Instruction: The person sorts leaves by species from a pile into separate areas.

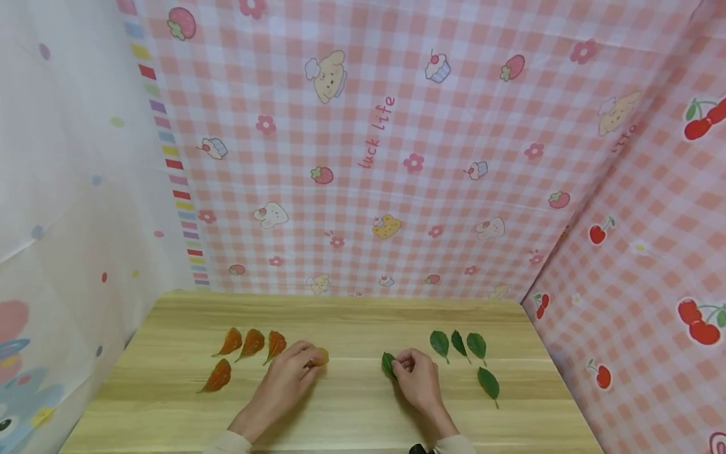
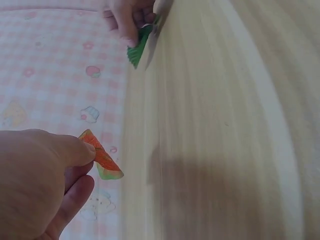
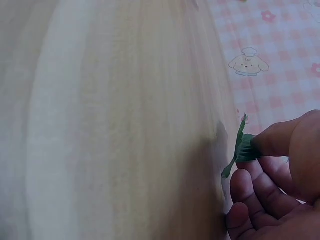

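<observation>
My left hand (image 1: 288, 376) pinches an orange-red leaf (image 2: 103, 156) with a green-yellow edge between thumb and finger, over the middle-left of the table. In my right hand (image 1: 418, 380) a green leaf (image 3: 244, 147) is pinched by the thumb and a finger. That same leaf shows in the left wrist view as a green serrated shape (image 2: 140, 46). Left of my left hand lie several orange-red leaves, three in a row with the middle leaf (image 1: 253, 343) among them, and a single leaf (image 1: 218, 376) nearer me. Several green leaves lie right of my right hand, including a narrow leaf (image 1: 458, 343) and a lower leaf (image 1: 488, 383).
The leaves lie on a light wood-grain table (image 1: 351, 416). A pink checked cloth (image 1: 363, 126) hangs behind it, a cherry-patterned cloth (image 1: 635, 302) on the right, and a white spotted cloth (image 1: 74, 189) on the left.
</observation>
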Demonstrator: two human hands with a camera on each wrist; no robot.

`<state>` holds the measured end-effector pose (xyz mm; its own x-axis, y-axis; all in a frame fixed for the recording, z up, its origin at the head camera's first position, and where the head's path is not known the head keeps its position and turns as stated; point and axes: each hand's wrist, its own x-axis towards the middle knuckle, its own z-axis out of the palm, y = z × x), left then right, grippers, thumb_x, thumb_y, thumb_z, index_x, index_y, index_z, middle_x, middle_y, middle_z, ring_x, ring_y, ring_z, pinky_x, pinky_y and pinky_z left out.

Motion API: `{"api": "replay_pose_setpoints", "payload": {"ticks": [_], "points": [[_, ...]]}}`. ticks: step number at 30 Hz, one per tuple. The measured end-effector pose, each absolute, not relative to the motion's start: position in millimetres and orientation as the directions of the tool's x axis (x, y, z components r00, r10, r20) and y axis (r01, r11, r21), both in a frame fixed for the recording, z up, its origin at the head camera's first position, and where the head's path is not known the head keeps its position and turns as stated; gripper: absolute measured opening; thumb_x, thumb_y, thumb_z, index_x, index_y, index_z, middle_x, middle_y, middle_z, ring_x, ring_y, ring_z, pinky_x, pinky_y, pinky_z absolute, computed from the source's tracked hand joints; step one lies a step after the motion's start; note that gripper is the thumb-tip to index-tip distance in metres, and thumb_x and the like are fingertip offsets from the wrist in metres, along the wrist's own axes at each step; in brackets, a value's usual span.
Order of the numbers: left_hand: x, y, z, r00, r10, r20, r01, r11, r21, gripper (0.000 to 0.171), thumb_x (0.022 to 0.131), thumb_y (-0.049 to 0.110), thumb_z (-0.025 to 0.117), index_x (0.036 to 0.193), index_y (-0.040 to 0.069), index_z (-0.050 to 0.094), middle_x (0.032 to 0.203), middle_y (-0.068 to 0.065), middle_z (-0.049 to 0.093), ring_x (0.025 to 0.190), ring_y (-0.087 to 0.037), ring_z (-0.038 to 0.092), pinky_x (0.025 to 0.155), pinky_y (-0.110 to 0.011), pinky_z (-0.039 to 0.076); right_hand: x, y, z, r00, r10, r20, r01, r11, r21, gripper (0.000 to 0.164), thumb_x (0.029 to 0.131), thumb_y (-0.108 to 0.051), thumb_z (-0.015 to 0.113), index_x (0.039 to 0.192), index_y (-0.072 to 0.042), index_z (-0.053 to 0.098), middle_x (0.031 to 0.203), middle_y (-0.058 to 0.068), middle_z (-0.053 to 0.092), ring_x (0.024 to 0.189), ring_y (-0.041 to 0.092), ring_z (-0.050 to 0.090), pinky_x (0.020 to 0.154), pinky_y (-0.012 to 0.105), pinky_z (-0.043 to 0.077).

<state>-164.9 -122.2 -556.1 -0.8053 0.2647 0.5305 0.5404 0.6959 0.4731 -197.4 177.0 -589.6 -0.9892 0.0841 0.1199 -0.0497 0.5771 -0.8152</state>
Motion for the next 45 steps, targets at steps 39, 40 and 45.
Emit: {"api": "replay_pose_setpoints", "payload": {"ticks": [39,40,45], "points": [[-100.8,-215.3,-568.1,-0.956,-0.203,0.209,0.073,0.527,0.847,0.004,0.105,0.016,0.082,0.107,0.012,0.083,0.103,-0.001,0.085,0.088,0.008,0.070,0.077,-0.019,0.063,-162.6,199.9,-586.7,-0.996,0.059,0.070,-0.022,0.584,-0.811,0.009,0.099,-0.008,0.084,0.094,-0.009,0.078,0.084,0.000,0.075,0.074,0.003,0.060,0.069,0.019,0.051],[-101.4,-215.9,-568.5,-0.960,-0.204,0.194,0.058,0.530,0.846,0.007,0.106,0.018,0.081,0.106,0.012,0.083,0.103,-0.001,0.085,0.088,0.008,0.070,0.078,-0.019,0.062,-162.3,200.5,-586.8,-0.996,0.058,0.072,-0.025,0.585,-0.811,0.008,0.099,-0.008,0.084,0.094,-0.009,0.078,0.085,0.000,0.075,0.074,0.002,0.060,0.069,0.019,0.051],[-102.3,-219.7,-571.5,-0.963,-0.213,0.166,0.019,0.559,0.829,0.011,0.106,0.024,0.082,0.105,0.013,0.084,0.104,-0.001,0.085,0.087,0.008,0.068,0.077,-0.018,0.061,-160.2,203.4,-587.6,-0.996,0.061,0.070,-0.021,0.584,-0.812,0.008,0.099,-0.007,0.085,0.094,-0.009,0.079,0.085,0.000,0.076,0.074,0.002,0.061,0.069,0.019,0.051]]}}
